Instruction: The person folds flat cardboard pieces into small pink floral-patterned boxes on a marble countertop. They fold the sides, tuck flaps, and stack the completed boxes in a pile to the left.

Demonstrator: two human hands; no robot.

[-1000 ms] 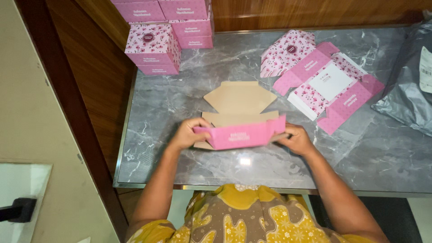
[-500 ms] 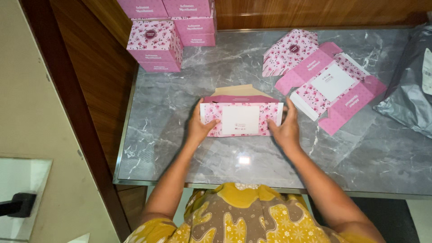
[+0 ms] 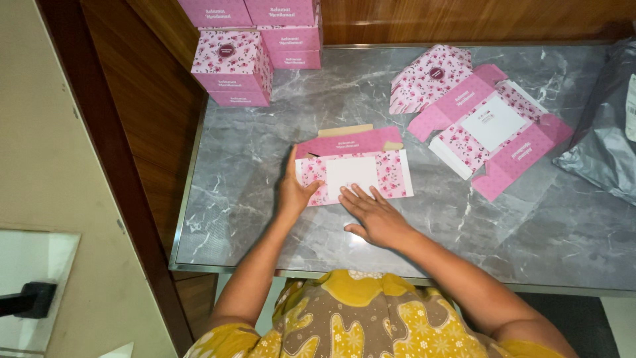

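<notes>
A pink flowered cardboard box blank (image 3: 354, 169) lies folded flat on the grey marble table (image 3: 265, 132), its white panel up and a plain pink flap at its far edge. My left hand (image 3: 293, 189) grips the blank's left end, thumb on top. My right hand (image 3: 372, 213) lies flat with fingers spread, fingertips pressing on the near edge of the blank.
A stack of unfolded pink flowered box blanks (image 3: 487, 126) lies at the back right. Several assembled pink boxes (image 3: 255, 40) stand at the back left against the wooden wall. A grey plastic bag (image 3: 606, 132) sits at the right edge.
The blank went from a raised half-open shape to lying flat with its flowered side up. My right hand has slid from the blank's right end to its near edge.
</notes>
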